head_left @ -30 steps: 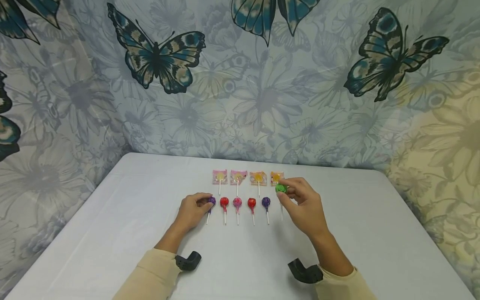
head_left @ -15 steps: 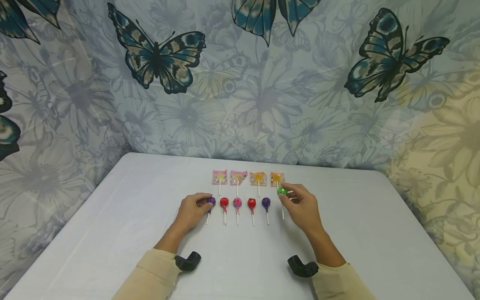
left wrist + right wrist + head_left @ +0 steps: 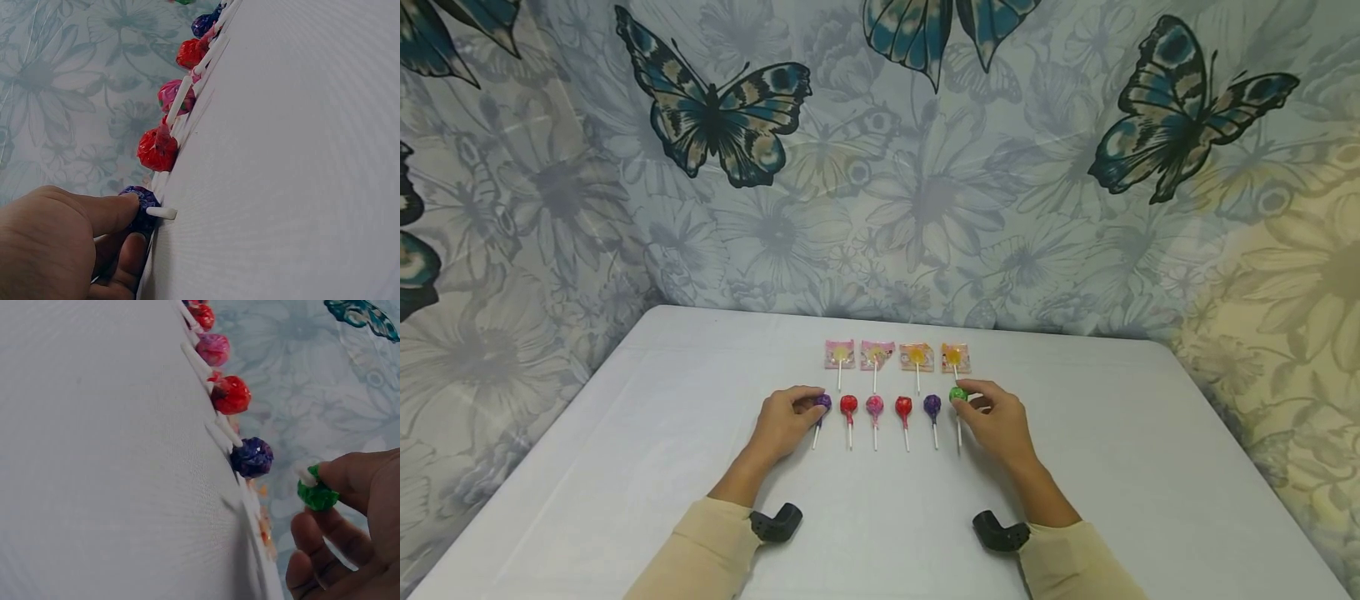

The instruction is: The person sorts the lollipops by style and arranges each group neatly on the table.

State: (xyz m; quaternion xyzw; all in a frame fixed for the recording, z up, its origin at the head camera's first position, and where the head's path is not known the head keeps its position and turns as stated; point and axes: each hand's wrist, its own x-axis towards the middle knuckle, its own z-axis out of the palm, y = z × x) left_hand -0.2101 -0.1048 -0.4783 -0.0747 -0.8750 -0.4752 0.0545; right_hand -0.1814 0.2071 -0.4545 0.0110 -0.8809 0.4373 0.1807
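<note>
My left hand (image 3: 786, 423) pinches the head of a purple lollipop (image 3: 145, 203) at the left end of the near row. A green lollipop (image 3: 958, 393) is pinched between the thumb and fingers of my right hand (image 3: 1000, 421), at the row's right end; in the right wrist view it looks held above the table. Between the hands lie a red lollipop (image 3: 848, 405), a pink lollipop (image 3: 875, 405), a second red lollipop (image 3: 903, 406) and a second purple lollipop (image 3: 932, 405), sticks toward me. Both held heads are partly covered by fingers.
Behind the near row lies a row of flat lollipops in clear wrappers, two pinkish (image 3: 839, 355) and two orange (image 3: 917, 358). All rest on a white table (image 3: 700, 358). A butterfly-patterned cloth (image 3: 925, 208) hangs beyond the far edge.
My right hand has moved toward me and slightly left with the green lollipop, uncovering the rightmost orange wrapped one. The left hand has stayed in place.
</note>
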